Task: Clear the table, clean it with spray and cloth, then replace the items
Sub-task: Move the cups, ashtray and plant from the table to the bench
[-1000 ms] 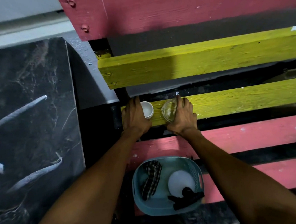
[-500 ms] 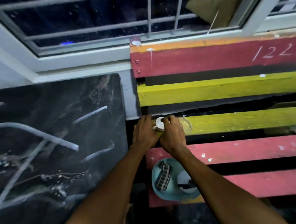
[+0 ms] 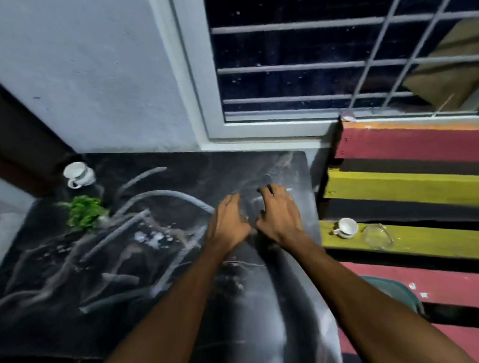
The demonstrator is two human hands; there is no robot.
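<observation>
**2 items off, 2 left on the worktop**

The dark marbled worktop [image 3: 142, 278] is the thing being cleared, and it is not yet bare. A white cup [image 3: 77, 174] with a handle stands at its far left corner, against the wall, and a small green leafy plant [image 3: 84, 212] sits just nearer than the cup, close to the left edge. A patch of pale specks lies near the middle of the worktop; I cannot tell whether it is dust, spill or part of the pattern.

Both hands hover over the right part of the worktop, side by side and nearly touching, palms down. The left hand [image 3: 230, 220] has loosely spread fingers and holds nothing. The right hand [image 3: 278, 212] has its fingers bent downward; it appears empty, though blur hides the fingertips.

From the hands, the cup and plant lie to the left and farther away, so the left hand is the nearer one for either.

Right of the worktop, on a yellow slat [image 3: 457, 242] of the painted pallet bench, stand a second white cup [image 3: 345, 227] and a clear glass bowl [image 3: 377, 236], just beside each other. The rim of a teal basket [image 3: 398, 289] shows lower down.
</observation>
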